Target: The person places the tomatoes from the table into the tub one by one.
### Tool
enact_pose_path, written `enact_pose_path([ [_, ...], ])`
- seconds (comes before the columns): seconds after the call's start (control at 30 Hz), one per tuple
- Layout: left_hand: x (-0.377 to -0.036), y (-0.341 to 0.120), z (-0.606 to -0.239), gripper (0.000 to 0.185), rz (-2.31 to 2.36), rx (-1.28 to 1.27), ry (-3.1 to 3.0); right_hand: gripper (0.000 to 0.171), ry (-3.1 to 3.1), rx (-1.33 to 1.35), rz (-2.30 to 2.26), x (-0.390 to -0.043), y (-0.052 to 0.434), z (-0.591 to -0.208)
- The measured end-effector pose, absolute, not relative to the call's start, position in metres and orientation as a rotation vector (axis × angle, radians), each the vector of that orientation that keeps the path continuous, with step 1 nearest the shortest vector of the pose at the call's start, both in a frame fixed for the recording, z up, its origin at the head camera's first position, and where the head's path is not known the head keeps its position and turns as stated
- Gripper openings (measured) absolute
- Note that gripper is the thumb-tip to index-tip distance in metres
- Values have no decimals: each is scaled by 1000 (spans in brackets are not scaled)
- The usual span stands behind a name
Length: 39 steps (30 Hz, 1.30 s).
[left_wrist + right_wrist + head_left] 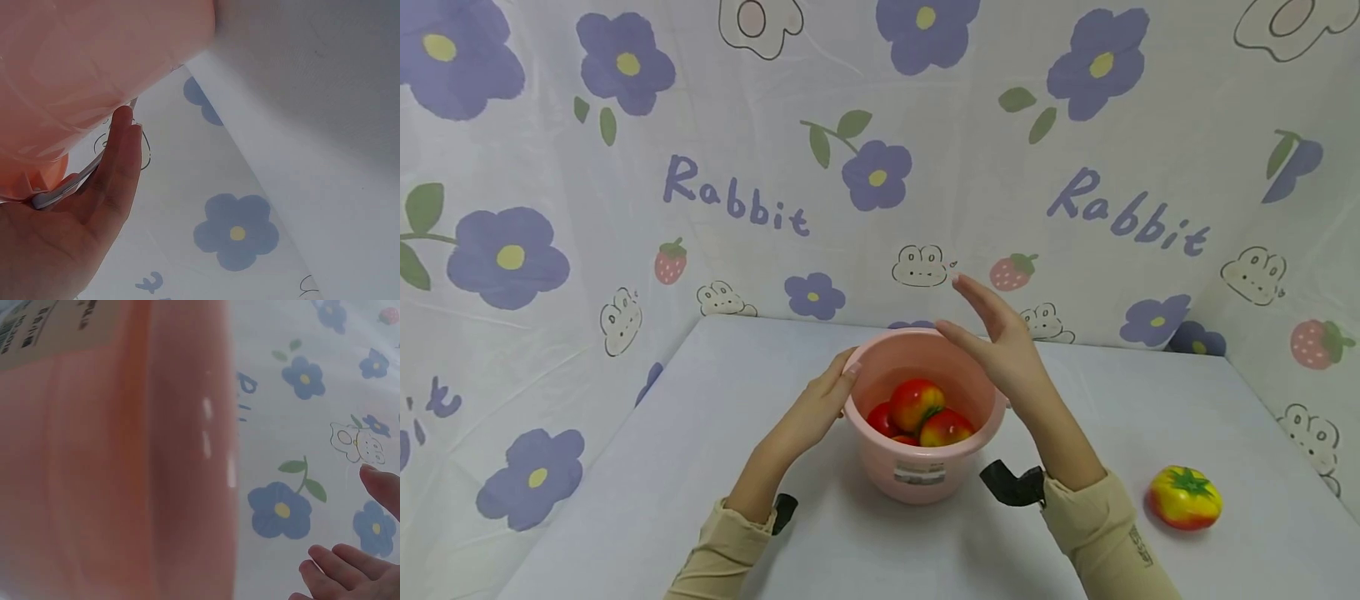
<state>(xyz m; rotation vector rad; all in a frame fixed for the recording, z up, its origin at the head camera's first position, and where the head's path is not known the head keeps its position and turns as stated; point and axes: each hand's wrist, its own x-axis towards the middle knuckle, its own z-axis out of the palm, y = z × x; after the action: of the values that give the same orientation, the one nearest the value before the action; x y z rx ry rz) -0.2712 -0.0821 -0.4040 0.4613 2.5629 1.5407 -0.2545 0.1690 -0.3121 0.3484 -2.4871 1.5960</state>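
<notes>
A pink bucket [917, 479] stands upright on the table, with several glossy red and yellow toy fruits [917, 404] inside. At its left side my left hand [808, 412] grips the rim, thumb over the edge and fingers along the outside. In the left wrist view the fingers of the left hand [94, 215] lie by the bucket's wall and its grey handle [69, 187]. Above the right part of the rim, my right hand [1003, 350] holds nothing, its fingers spread. The right wrist view shows the bucket [87, 469] close up and the right hand [347, 575] beyond its rim.
A yellow and red toy fruit with a green leafy top [1186, 498] lies on the white table [700, 467] to the right of my right arm. White cloth [737, 267] printed with flowers and rabbits hangs behind and along the sides.
</notes>
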Motion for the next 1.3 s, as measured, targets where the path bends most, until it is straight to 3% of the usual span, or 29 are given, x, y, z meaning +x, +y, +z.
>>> enact_pose_path([
  [1.3,-270,-82,-404,50,1560,479,2545,76,-2565,167,1419,-231,231,-342],
])
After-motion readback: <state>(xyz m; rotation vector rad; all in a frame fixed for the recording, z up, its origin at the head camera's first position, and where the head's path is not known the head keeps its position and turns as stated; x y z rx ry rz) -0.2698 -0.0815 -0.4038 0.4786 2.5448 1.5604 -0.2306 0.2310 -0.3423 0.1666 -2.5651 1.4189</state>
